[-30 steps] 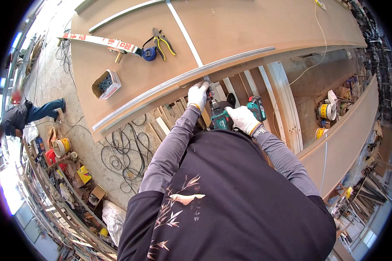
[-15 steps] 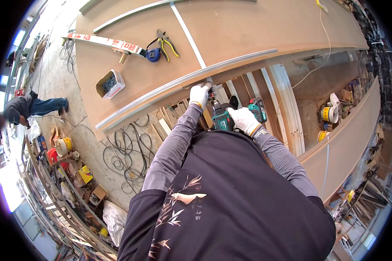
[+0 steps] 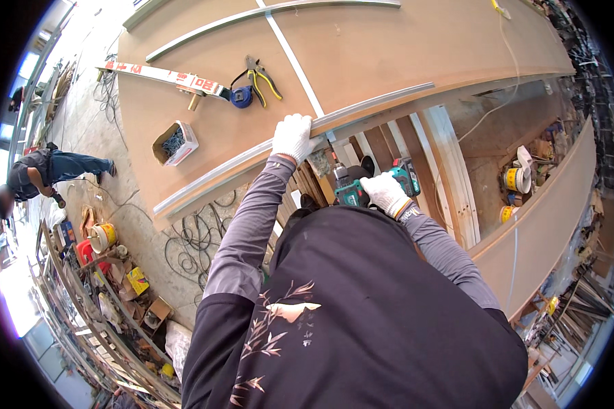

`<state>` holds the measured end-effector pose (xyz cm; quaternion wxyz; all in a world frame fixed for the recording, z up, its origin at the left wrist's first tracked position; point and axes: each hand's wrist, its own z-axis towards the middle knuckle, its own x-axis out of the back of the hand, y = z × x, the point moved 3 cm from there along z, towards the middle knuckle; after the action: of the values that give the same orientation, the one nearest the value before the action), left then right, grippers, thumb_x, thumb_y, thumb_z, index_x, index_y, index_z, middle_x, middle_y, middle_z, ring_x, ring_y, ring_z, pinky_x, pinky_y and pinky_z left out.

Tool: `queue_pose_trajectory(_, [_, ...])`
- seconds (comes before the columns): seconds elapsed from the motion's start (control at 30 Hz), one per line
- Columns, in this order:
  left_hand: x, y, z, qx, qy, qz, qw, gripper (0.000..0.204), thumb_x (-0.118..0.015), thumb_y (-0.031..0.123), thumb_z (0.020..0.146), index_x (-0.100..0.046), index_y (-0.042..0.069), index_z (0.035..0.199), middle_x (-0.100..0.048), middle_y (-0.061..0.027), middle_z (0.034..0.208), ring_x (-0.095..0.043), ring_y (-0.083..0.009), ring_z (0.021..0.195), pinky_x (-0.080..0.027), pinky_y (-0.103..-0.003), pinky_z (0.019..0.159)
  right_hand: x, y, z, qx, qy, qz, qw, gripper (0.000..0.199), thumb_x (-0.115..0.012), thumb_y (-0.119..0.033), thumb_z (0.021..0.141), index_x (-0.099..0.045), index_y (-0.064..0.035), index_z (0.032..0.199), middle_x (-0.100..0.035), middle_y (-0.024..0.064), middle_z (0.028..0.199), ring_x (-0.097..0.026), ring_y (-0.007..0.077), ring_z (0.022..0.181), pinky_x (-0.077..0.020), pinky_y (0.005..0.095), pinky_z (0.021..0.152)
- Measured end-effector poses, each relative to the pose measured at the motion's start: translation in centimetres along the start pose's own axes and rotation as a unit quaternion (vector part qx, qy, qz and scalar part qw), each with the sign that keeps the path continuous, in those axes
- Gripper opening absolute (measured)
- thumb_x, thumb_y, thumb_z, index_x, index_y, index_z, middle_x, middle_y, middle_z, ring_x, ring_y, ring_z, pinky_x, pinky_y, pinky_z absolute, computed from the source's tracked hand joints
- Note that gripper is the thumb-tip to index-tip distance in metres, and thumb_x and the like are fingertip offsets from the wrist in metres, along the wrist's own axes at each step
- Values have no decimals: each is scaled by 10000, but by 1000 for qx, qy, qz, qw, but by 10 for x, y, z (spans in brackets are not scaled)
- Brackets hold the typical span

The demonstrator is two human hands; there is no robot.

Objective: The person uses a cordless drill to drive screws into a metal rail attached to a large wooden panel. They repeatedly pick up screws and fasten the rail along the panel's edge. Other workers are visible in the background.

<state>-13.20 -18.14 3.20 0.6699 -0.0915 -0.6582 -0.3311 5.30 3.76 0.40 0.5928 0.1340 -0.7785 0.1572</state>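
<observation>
Far left, another person (image 3: 44, 174) is crouched on the floor, well apart from the work, w/ buckets and boxes of clutter below them. On the big brown tabletop (image 3: 402, 61) there's a small box of screws (image 3: 173, 142), then a long level (image 3: 164, 77) w/ pliers (image 3: 260, 78) just beside its right end.

Main thing is the metal strip (image 3: 252, 158). It lies along the tabletop's near edge, long axis running from lower left up to upper right, w/ a slight curve.

Left hand (image 3: 293, 135) in a white glove sits right on top of the strip abt midway, fingers curled over it and pressing down, so that grip is closed on the strip.

Right hand (image 3: 386, 193), also gloved, is wrapped tight round the handle of a teal drill (image 3: 361, 187). Drill sits just below and right of the left hand, nose pointing up-left toward the strip's underside edge. Can't tell if the bit's actually touching, it's hidden behind the hand and the edge.

So the strip is above and left of the drill grip, and the left hand is the nearer one, already on it.

Further right, open wood framing (image 3: 450, 170) under the tabletop, and yellow rolls (image 3: 515, 180) lying down by the right.
</observation>
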Motion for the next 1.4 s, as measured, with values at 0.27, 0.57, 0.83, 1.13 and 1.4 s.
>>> queue_pose_trajectory(0.27, [-6, -2, 3, -10, -30, 4, 999, 450, -819, 383, 770, -664, 64, 1047, -633, -144, 942, -645, -325, 948, -529, -442, 818, 12, -1, 3, -27, -22, -17, 999, 248, -660, -158, 858, -592, -88, 1086, -712, 100, 771, -721, 290, 732, -508, 447, 696])
queue_pose_trajectory(0.57, [-1, -2, 7, -11, -48, -10, 999, 441, -813, 371, 772, -666, 61, 1049, -641, -146, 942, -649, -333, 955, -536, -450, 834, 12, 2, 3, 5, -17, -20, 1000, 275, -639, -138, 863, -596, -68, 1126, -689, 94, 730, -710, 290, 706, -505, 432, 706])
queue_pose_trajectory(0.83, [-3, -2, 5, -5, -44, -19, 999, 446, -817, 373, 766, -664, 64, 1050, -643, -142, 940, -650, -333, 953, -539, -446, 834, 8, -1, -2, -15, 12, -30, 999, 325, -619, -133, 878, -590, -65, 1194, -678, 81, 696, -700, 262, 663, -508, 410, 676])
queue_pose_trajectory(1.13, [-3, -4, 4, -3, -44, -13, 999, 452, -825, 357, 741, -670, 73, 1057, -646, -137, 944, -657, -329, 950, -543, -445, 820, 24, -7, 0, -16, 17, -38, 999, 326, -616, -141, 883, -603, -51, 1196, -682, 79, 699, -688, 255, 648, -506, 409, 664])
queue_pose_trajectory(1.4, [-2, -3, 4, -19, -17, -11, 1000, 435, -843, 363, 725, -664, 76, 999, -643, -120, 908, -662, -308, 920, -550, -428, 799, 12, -2, 1, -6, 18, -7, 1000, 167, -630, -126, 868, -599, -95, 1029, -680, 90, 717, -707, 265, 692, -507, 422, 687])
